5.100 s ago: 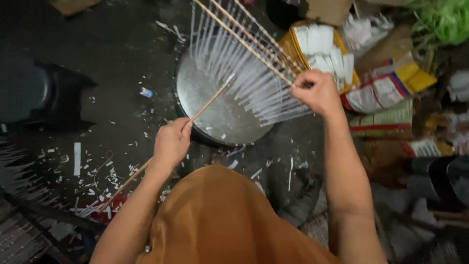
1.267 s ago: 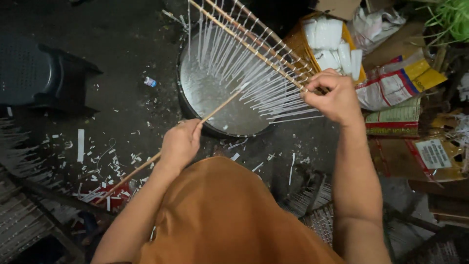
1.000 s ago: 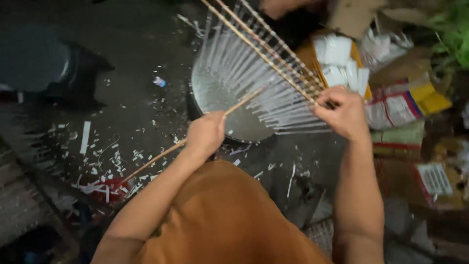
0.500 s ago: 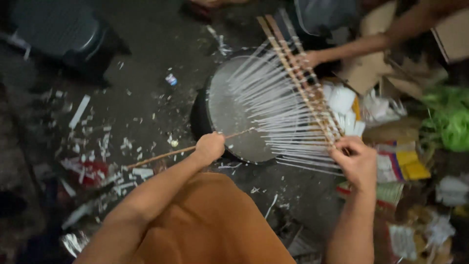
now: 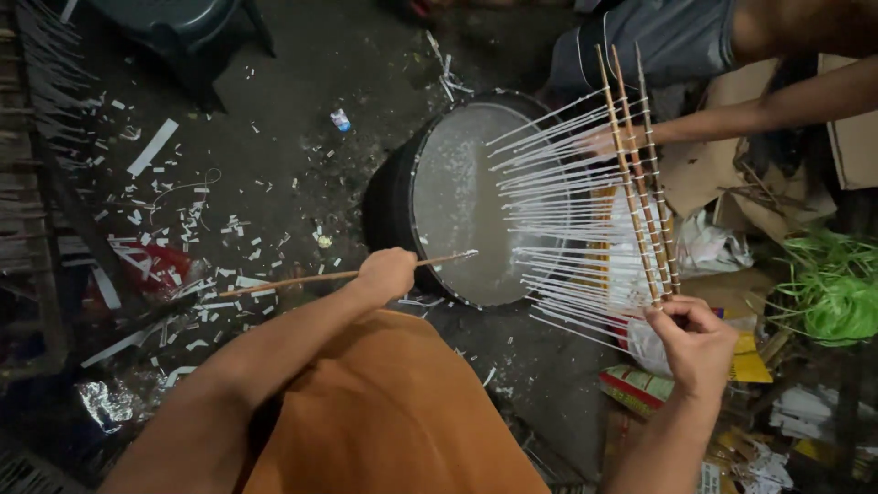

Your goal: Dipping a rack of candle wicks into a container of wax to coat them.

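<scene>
My left hand [image 5: 386,273] grips a thin bamboo stick [image 5: 302,280] that lies nearly level, its white-coated tip over the rim of a round black tub [image 5: 391,197] filled with pale liquid. My right hand [image 5: 692,337] holds the near end of a rack of bamboo slats [image 5: 640,183] with several thin white sticks [image 5: 549,210] tied across them; the sticks fan out over the tub. Another person's hand [image 5: 599,142] is at the rack's far end.
White paper scraps [image 5: 183,229] litter the dark floor at left. A dark plastic stool [image 5: 187,23] stands at top left. Cardboard [image 5: 722,183], packets [image 5: 640,384] and a green string bundle [image 5: 837,306] crowd the right. My orange-clothed knee [image 5: 384,412] is below.
The view has swung round, so the tub and rack sit right of centre. Another person's arm has come into view at the rack's far end. Both my hands keep their hold.
</scene>
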